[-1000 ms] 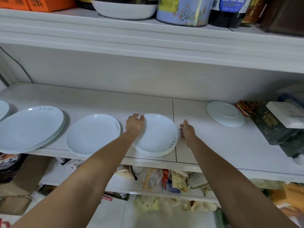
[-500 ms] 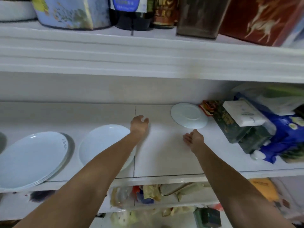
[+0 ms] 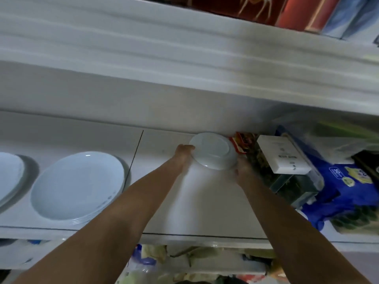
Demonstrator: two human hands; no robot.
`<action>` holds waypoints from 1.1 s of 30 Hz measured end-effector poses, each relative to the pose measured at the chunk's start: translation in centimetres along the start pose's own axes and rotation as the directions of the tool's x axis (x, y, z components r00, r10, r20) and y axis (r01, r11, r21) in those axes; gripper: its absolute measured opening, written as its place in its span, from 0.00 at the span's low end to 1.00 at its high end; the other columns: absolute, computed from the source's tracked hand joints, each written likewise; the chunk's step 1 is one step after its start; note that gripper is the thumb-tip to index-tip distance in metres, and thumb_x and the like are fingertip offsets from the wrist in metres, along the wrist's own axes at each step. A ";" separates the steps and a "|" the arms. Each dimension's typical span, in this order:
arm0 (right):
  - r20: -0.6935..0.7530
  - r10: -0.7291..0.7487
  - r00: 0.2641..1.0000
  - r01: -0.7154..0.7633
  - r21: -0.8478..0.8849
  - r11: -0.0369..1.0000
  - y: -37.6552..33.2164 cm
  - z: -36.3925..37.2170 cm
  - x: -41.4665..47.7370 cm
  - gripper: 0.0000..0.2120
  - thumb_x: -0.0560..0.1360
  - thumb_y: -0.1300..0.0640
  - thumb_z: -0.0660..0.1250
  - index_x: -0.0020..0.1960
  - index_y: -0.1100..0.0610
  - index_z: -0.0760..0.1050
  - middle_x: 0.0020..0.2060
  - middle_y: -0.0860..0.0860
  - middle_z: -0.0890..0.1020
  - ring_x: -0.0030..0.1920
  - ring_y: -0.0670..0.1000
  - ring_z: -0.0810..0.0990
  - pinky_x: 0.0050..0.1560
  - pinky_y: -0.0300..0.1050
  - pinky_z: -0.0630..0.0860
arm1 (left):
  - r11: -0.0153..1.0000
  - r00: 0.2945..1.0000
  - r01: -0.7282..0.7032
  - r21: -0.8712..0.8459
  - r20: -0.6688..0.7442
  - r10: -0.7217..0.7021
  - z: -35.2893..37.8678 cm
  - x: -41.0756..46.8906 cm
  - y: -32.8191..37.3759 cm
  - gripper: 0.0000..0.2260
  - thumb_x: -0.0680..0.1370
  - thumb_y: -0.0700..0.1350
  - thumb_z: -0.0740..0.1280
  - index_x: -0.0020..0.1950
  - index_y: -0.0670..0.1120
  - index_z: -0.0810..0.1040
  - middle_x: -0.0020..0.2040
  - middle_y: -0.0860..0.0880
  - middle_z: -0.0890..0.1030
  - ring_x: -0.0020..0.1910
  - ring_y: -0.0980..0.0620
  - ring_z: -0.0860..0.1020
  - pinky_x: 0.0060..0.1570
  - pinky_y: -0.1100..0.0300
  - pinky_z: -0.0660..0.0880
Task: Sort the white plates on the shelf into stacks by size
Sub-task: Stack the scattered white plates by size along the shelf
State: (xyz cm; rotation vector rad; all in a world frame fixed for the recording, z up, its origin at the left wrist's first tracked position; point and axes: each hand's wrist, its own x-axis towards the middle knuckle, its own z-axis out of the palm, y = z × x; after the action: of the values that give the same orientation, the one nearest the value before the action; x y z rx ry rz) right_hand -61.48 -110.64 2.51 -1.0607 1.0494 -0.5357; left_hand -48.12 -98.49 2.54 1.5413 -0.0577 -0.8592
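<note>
A small white plate [image 3: 213, 150] sits at the back of the white shelf [image 3: 205, 201], right of centre. My left hand [image 3: 183, 153] grips its left rim and my right hand [image 3: 243, 170] holds its right front rim; the image is blurred there. A stack of medium white plates [image 3: 78, 185] lies on the shelf to the left. Another white plate stack [image 3: 9, 175] is cut off by the left edge.
Boxes and packets crowd the shelf's right end: a white box [image 3: 283, 154] on a dark box [image 3: 287, 185], a blue packet [image 3: 344, 193], a red packet [image 3: 241, 141] just behind the small plate. The upper shelf [image 3: 184, 58] overhangs. Bags fill the lower shelf [image 3: 184, 261].
Both hands left the medium stack and moved right to the small plate, closing on its rim. The camera has panned right.
</note>
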 end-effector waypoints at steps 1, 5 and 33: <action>0.020 0.005 1.000 -0.005 0.024 1.000 0.0 0.2 0.3 0.18 0.80 0.53 0.60 0.68 0.57 0.69 0.59 0.57 0.75 0.54 0.56 0.74 0.54 0.48 0.73 | 0.999 0.999 0.029 -0.030 0.021 -0.029 0.1 -0.1 0.1 0.03 0.78 0.40 0.61 0.50 0.42 0.73 0.35 0.45 0.69 0.30 0.50 0.66 0.30 0.63 0.61; 0.047 0.016 0.999 -0.016 -0.001 1.000 0.0 0.7 1.3 0.24 0.80 0.52 0.60 0.74 0.57 0.63 0.68 0.57 0.71 0.67 0.60 0.70 0.61 0.53 0.69 | 0.983 0.987 0.130 -0.129 0.113 -0.116 0.4 -0.4 0.6 0.02 0.74 0.41 0.64 0.42 0.44 0.72 0.35 0.47 0.69 0.31 0.51 0.66 0.32 0.61 0.62; 0.027 0.268 0.963 -0.264 -0.096 0.960 -0.2 2.0 2.8 0.10 0.78 0.65 0.62 0.37 0.59 0.70 0.34 0.54 0.73 0.33 0.50 0.71 0.22 0.37 0.74 | 0.867 0.988 0.152 -0.474 0.040 -0.151 -1.9 -0.8 0.1 0.21 0.77 0.28 0.61 0.70 0.35 0.67 0.66 0.37 0.73 0.67 0.39 0.73 0.59 0.49 0.74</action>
State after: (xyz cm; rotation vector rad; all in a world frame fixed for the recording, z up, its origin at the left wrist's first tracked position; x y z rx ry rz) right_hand -58.41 -112.03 1.65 -0.9854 1.1691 -0.2499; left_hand -47.69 -96.51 2.82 1.0871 0.2631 -0.9174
